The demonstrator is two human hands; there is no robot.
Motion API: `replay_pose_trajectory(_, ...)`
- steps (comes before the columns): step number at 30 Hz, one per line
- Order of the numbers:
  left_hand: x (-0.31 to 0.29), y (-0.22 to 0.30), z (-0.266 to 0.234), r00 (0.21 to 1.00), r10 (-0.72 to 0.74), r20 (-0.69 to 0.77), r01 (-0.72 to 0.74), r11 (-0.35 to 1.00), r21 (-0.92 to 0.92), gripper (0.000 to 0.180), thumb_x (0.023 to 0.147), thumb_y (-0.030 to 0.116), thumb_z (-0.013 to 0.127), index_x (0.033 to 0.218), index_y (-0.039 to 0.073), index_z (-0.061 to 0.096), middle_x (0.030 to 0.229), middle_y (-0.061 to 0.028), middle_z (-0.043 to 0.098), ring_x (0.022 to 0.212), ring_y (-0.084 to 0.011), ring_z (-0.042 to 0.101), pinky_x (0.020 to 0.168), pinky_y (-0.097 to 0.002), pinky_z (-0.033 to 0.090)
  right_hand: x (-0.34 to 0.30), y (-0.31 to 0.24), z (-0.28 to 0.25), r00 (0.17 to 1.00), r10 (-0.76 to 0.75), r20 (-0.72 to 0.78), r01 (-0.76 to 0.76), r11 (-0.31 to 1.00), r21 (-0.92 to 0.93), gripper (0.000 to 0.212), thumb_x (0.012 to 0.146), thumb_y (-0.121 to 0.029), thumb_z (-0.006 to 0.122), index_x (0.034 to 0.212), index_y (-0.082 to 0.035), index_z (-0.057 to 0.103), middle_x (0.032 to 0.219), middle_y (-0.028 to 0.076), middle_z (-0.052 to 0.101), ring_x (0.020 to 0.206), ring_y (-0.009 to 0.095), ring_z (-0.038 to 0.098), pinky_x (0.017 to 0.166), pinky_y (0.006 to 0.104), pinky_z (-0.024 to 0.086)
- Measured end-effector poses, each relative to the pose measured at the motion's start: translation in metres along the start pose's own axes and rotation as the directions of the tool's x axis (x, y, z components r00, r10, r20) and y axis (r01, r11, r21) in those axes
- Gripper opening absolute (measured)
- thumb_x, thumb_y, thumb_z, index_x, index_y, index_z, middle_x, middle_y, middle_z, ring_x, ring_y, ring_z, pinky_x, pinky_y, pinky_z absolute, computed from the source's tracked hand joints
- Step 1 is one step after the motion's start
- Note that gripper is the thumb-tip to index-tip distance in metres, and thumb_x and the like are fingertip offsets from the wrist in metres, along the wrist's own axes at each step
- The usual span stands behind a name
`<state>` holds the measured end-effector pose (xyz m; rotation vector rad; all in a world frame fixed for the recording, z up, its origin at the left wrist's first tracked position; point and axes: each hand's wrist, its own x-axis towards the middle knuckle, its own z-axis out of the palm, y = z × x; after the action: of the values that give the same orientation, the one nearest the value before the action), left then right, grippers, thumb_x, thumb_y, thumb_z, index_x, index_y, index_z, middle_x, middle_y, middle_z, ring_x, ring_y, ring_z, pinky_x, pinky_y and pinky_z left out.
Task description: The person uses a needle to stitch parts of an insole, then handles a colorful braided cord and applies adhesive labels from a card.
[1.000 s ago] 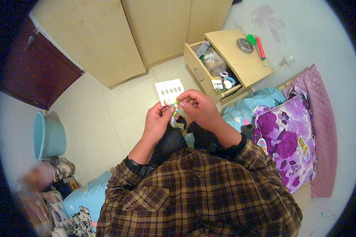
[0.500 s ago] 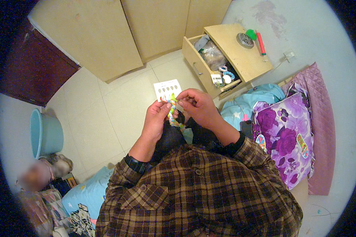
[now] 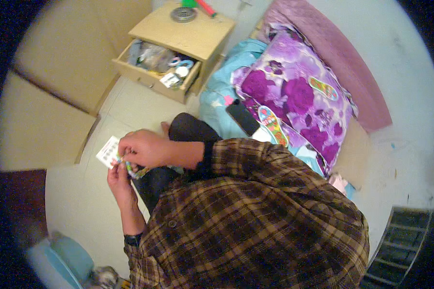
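A white card [image 3: 107,153] with a row of holes lies in front of my fingers. A braided bundle of multicoloured threads [image 3: 131,171] hangs from its lower edge. My left hand [image 3: 120,185] is closed, pinching the threads at the card's edge. My right hand [image 3: 144,148] is just above it, its thumb and forefinger pressed together on the threads. The picture is smeared, so the exact strand between my right fingers is hard to make out. Both hands are above the floor, by my dark-clad knees.
A wooden cabinet [image 3: 188,29] has a pulled-out drawer [image 3: 144,79] full of small things. To the right are a purple floral pillow [image 3: 294,91], patterned insoles [image 3: 272,126] and a black phone [image 3: 242,117]. A blue tub [image 3: 72,257] stands at lower left.
My view has swung to the right, so the hands and card appear farther left and the pillow nearer the middle. Both hands still hold the threads together.
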<state>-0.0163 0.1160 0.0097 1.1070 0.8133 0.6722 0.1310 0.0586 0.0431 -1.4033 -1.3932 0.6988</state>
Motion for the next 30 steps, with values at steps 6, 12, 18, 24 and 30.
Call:
replay_pose_trajectory(6, -0.001, -0.003, 0.003, 0.998, 0.025, 0.06, -0.025, 1.0, 0.002, 0.018, 0.082, 0.012, 0.05, 0.098, 0.002, 0.048, 0.089, -0.0062, 0.055, 0.076, -0.0115, 0.053, 0.067, -0.0247, 0.043, -0.011, -0.007, -0.008, 0.999, 0.035, -0.019, -0.035, 0.999, 0.02, 0.011, 0.069, -0.012, 0.057, 0.073, -0.003, 0.052, 0.062, 0.01, 0.055, 0.053, 0.021, 0.057, 0.049, 0.0326, 0.043)
replay_pose_trajectory(12, -0.004, -0.003, 0.009, 0.999, 0.006, 0.04, -0.007, 1.0, 0.007, 0.018, 0.082, 0.013, 0.051, 0.097, 0.002, 0.049, 0.087, -0.006, 0.055, 0.074, -0.011, 0.052, 0.067, -0.025, 0.042, -0.016, 0.001, -0.007, 0.998, 0.0, -0.056, 0.0, 1.0, -0.006, 0.01, 0.068, -0.011, 0.056, 0.073, -0.005, 0.051, 0.057, 0.006, 0.056, 0.055, 0.021, 0.056, 0.05, 0.0337, 0.041)
replay_pose_trajectory(18, -0.002, -0.005, 0.014, 0.999, 0.019, 0.051, -0.018, 1.0, -0.022, 0.018, 0.082, 0.014, 0.051, 0.096, 0.003, 0.049, 0.08, -0.0042, 0.055, 0.066, -0.0105, 0.051, 0.062, -0.0247, 0.042, -0.015, 0.007, -0.009, 0.996, -0.033, -0.079, 0.03, 0.999, -0.034, 0.01, 0.068, -0.012, 0.056, 0.073, -0.005, 0.051, 0.056, 0.005, 0.056, 0.054, 0.022, 0.056, 0.051, 0.0342, 0.041)
replay_pose_trajectory(24, -0.004, -0.002, 0.018, 0.999, 0.026, 0.043, -0.026, 1.0, 0.01, 0.018, 0.083, 0.02, 0.05, 0.092, 0.004, 0.049, 0.079, -0.0039, 0.055, 0.067, -0.0109, 0.051, 0.062, -0.0249, 0.042, -0.013, 0.008, -0.009, 1.0, 0.017, -0.023, -0.017, 1.0, 0.006, 0.011, 0.068, -0.012, 0.056, 0.073, -0.004, 0.05, 0.055, 0.005, 0.056, 0.055, 0.022, 0.056, 0.052, 0.0344, 0.041)
replay_pose_trajectory(30, 0.0, 0.002, 0.016, 0.999, -0.015, 0.034, 0.016, 1.0, -0.027, 0.026, 0.084, 0.03, 0.048, 0.089, 0.005, 0.049, 0.081, -0.0039, 0.054, 0.072, -0.0119, 0.052, 0.065, -0.0267, 0.042, -0.013, 0.012, -0.008, 0.995, -0.075, -0.071, 0.07, 0.994, -0.079, 0.013, 0.065, -0.012, 0.056, 0.075, -0.003, 0.052, 0.059, 0.008, 0.057, 0.057, 0.024, 0.056, 0.053, 0.0357, 0.042)
